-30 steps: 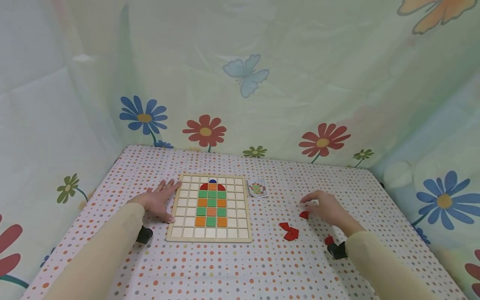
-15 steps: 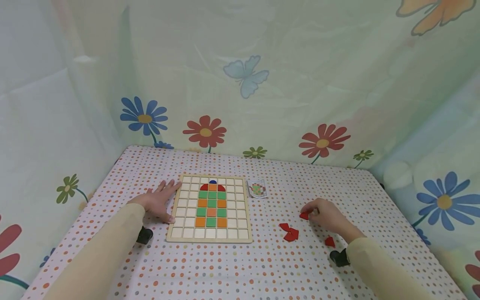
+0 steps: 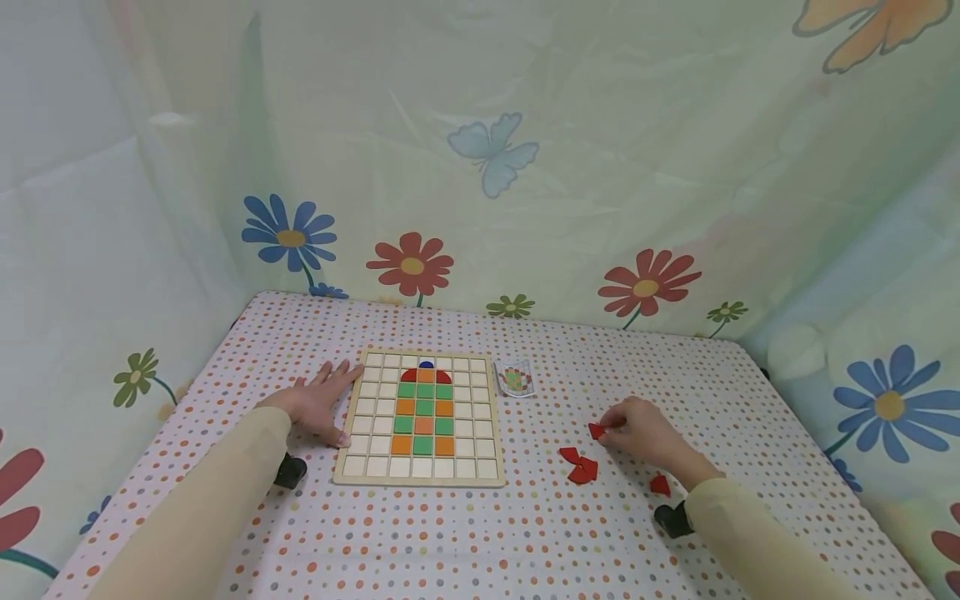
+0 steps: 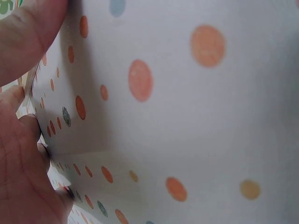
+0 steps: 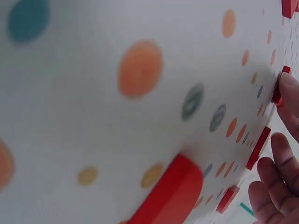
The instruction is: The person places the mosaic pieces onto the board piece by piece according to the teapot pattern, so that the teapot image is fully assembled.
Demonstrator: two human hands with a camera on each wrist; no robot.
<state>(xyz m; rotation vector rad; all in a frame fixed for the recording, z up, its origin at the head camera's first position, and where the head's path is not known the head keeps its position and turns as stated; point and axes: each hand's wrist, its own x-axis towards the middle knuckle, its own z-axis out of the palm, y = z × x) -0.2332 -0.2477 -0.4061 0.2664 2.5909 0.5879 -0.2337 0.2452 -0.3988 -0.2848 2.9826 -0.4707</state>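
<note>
Pinching red piece (image 3: 596,431), right grip (image 3: 643,432)

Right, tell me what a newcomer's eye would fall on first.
Likely the pale wooden grid board, left of centre on the dotted white tablecloth, with green and orange square tiles up its middle. Next, the right hand, which pinches a small flat red piece right of the board.

Dotted table (image 3: 420,542), pale flower-printed walls (image 3: 600,167), seemingly plastic sheeting, blue butterfly print (image 3: 493,156)
</note>
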